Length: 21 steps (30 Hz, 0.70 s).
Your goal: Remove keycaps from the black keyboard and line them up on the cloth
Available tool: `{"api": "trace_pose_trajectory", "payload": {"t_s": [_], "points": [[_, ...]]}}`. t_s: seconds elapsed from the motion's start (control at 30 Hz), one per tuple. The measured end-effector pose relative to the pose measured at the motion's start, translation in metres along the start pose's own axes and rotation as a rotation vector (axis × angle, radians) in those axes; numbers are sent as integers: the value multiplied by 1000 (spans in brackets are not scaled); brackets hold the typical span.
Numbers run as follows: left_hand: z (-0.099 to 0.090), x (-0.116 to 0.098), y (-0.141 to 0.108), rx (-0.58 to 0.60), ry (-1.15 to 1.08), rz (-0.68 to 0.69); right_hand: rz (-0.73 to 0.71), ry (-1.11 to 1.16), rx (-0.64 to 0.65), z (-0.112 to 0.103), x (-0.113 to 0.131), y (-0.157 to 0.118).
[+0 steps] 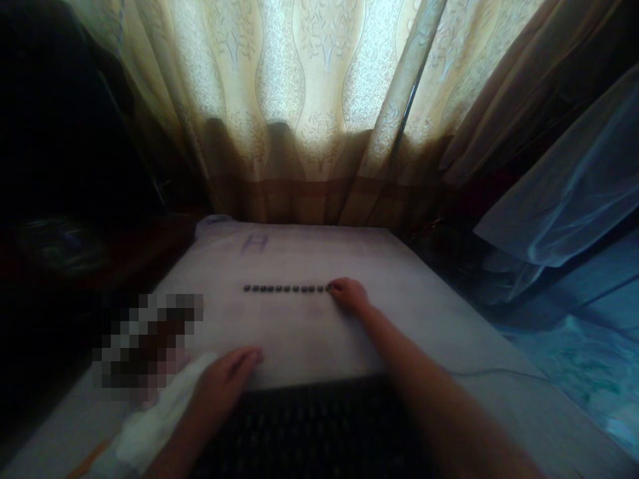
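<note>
Several small dark pieces (287, 289), which look like keyboard keycaps, lie in a straight, evenly spaced row across the pale cloth. At the row's right end, my right hand (349, 294) pinches or presses the last piece with its fingertips, which partly cover it. My left hand (234, 372) rests low on the cloth, left of the row's middle and just above a black keyboard (309, 426). Its fingers are curled together, and anything inside them is hidden. Rows of keys on the keyboard are dark and blurred, with my right forearm passing over its right side.
A pixelated patch (150, 346) and white fabric (150, 426) lie at the left beside my forearm. A thin cable (494, 372) crosses the cloth-covered table (429, 299) at right. Patterned curtains (319, 100) hang behind; a dark screen-like shape (64, 120) stands at left.
</note>
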<state>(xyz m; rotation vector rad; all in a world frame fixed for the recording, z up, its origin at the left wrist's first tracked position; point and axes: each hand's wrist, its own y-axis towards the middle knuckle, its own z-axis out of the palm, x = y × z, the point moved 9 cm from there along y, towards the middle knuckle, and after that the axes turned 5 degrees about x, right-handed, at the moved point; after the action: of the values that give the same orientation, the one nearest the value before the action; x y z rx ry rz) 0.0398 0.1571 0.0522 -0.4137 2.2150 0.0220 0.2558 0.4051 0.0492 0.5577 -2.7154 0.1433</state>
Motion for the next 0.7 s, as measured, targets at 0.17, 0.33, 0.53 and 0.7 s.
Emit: {"api": "trace_pose_trajectory", "payload": {"t_s": [0.17,0.33,0.53,0.7], "points": [[0,0,1,-7,-5,30,-6,8,-15,0,0,0],[1,0,1,2,-10,16,-29,16,-18,-5,-3,-7],[0,-8,0,11,-11,27,-110,4,14,-16,-5,-44],[2,-10,2,22,38,44,-219,15,22,-26,6,-104]]}}
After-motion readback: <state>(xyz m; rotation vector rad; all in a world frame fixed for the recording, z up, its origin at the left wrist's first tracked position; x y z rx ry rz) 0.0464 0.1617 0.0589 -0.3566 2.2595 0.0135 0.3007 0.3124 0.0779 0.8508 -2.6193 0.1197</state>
